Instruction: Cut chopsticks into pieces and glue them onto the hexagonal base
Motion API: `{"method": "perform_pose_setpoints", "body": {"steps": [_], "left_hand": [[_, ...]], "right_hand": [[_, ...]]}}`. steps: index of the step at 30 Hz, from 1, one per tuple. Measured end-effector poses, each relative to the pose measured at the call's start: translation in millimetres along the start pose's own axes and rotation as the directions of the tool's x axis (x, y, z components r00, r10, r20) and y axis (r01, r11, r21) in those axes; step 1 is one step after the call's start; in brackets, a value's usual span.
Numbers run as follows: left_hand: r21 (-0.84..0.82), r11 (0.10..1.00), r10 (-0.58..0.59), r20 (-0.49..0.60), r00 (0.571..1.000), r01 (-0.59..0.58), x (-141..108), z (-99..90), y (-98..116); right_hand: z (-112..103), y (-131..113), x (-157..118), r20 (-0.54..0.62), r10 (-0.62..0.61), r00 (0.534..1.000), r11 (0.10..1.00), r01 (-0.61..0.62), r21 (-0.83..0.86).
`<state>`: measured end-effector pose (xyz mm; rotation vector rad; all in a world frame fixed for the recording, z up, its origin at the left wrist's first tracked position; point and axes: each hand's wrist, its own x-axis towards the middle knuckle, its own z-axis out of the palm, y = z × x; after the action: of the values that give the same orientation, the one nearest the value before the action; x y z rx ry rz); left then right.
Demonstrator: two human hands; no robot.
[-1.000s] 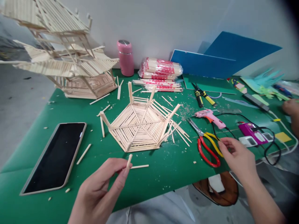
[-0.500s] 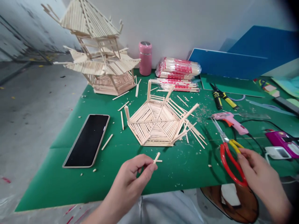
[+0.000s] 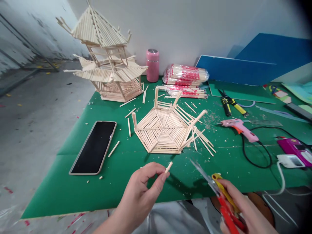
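Note:
My left hand [image 3: 146,188] pinches a short wooden stick [image 3: 168,167] between thumb and fingertips, over the front of the green table. To its right, my right hand [image 3: 240,203] is closed around the red and yellow handles of the scissors [image 3: 214,187]; their blades point up and left toward the stick without touching it and look slightly blurred. Beyond my hands lies a hexagonal stick base [image 3: 162,130] with upright posts at its corners. Loose sticks [image 3: 206,143] lie against its right side.
A phone [image 3: 94,148] lies at left, behind it a stick pagoda [image 3: 109,68]. At the back are a pink bottle [image 3: 152,66] and wrapped stick bundles [image 3: 185,76]. Pliers [image 3: 232,104], a pink glue gun [image 3: 240,128] with its cable and a purple device [image 3: 293,149] are at right.
My right hand has brought the scissors left and down, away from the glue gun. My left hand has shifted slightly right with the stick. The view has tilted a little.

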<state>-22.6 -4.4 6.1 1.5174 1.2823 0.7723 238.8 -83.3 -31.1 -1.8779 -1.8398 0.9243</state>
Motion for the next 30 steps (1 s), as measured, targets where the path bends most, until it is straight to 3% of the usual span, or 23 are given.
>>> {"method": "perform_pose_setpoints", "body": {"steps": [6,13,20,30], "left_hand": [[-0.029,0.985,0.169,-0.081,0.982,-0.172,-6,-2.8,-5],[0.024,0.926,0.378,-0.114,0.919,-0.378,-1,-0.7,-6],[0.025,0.931,0.365,-0.085,0.927,-0.364,-5,-1.2,-13],[-0.066,0.932,0.346,-0.131,0.929,-0.357,-7,-6.5,-16]], "right_hand": [[-8,-7,12,0.165,-0.108,0.98,0.946,0.152,-0.285],[-4,-18,13,0.17,-0.096,0.981,0.979,0.124,-0.163],[2,-23,17,0.217,-0.108,0.97,0.992,0.121,-0.044],[6,-18,23,0.209,-0.153,0.966,0.985,0.165,-0.042]]}}
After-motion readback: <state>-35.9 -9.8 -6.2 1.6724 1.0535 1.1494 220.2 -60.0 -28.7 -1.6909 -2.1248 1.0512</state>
